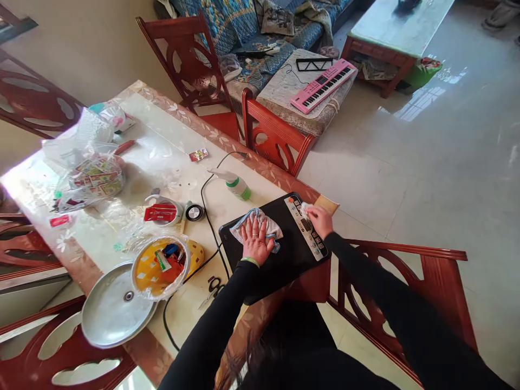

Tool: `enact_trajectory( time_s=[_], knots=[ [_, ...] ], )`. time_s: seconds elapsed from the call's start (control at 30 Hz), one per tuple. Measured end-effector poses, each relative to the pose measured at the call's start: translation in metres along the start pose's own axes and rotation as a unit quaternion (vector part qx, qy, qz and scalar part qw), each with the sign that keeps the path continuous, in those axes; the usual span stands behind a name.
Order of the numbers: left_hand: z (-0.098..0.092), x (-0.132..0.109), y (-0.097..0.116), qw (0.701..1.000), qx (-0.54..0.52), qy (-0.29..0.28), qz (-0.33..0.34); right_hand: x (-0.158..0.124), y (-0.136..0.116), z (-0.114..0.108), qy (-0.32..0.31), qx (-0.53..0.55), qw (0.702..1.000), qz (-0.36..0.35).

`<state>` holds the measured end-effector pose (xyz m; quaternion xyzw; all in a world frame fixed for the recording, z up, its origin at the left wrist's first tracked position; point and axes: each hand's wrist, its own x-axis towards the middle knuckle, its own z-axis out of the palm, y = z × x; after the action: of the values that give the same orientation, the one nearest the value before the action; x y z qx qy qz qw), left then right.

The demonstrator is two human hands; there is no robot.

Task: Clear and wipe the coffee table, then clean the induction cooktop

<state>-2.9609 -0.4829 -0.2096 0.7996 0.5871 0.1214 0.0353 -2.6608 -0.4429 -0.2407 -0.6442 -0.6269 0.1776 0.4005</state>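
A black induction cooker (280,276) lies at the table's near right edge, with a light control panel (303,227) along its right side. On its left part my left hand (257,241) rests flat with spread fingers, pressing on a crumpled pale cloth (273,227) with blue edging. My right hand (320,219) is closed in a pinch on a small white wad (305,208) at the upper end of the control panel. Just beyond the cooker stands a spray bottle (238,185) with green liquid.
Left of the cooker are scissors (213,290), a black cable (206,211), a yellow basket (195,257), a metal lid (114,309) and a mug (174,211). Plastic bags (95,173) sit farther left. Red wooden chairs (276,132) surround the table.
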Motion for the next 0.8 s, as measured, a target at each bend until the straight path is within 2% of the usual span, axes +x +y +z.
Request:
enact_trajectory(
  time_s=[0.07,0.1,0.17,0.23,0.37,0.43,0.47,0.53,0.63,0.7,0.73,0.8],
  knots=[
    [0.0,0.0,0.0,1.0,0.003,-0.005,-0.001,0.053,-0.01,0.017,-0.01,-0.001,1.0,0.015],
    [0.0,0.001,0.0,1.0,0.004,-0.007,-0.001,0.069,-0.013,0.022,-0.015,-0.002,1.0,0.022],
    [0.0,0.001,0.0,1.0,0.003,-0.009,-0.002,0.071,-0.013,0.022,-0.02,-0.005,0.999,0.027],
    [0.001,0.001,0.0,1.0,-0.001,-0.006,-0.002,0.035,-0.007,0.009,-0.017,-0.006,1.0,0.015],
    [0.003,0.001,-0.001,1.0,-0.008,0.004,-0.001,-0.077,0.015,-0.031,-0.008,0.001,1.0,-0.006],
    [0.004,0.001,-0.001,1.0,-0.01,0.005,0.0,-0.103,0.021,-0.042,-0.006,0.002,1.0,-0.002],
    [0.004,0.001,-0.001,1.0,-0.01,0.005,0.001,-0.101,0.021,-0.042,-0.008,0.0,1.0,-0.002],
    [0.004,0.001,-0.001,1.0,-0.007,0.002,0.002,-0.07,0.014,-0.032,-0.014,-0.01,1.0,-0.009],
    [0.003,0.001,-0.001,1.0,0.003,-0.005,0.0,0.013,-0.007,0.0,-0.032,-0.033,0.999,-0.022],
    [0.002,0.001,-0.001,1.0,0.008,-0.008,0.0,0.055,-0.021,0.018,-0.034,-0.052,0.998,-0.014],
    [0.002,0.001,-0.001,1.0,0.01,-0.008,0.001,0.062,-0.026,0.022,-0.032,-0.061,0.998,-0.011],
    [0.003,0.001,-0.001,1.0,0.009,-0.005,0.002,0.046,-0.03,0.02,-0.033,-0.075,0.996,-0.022]
  ],
)
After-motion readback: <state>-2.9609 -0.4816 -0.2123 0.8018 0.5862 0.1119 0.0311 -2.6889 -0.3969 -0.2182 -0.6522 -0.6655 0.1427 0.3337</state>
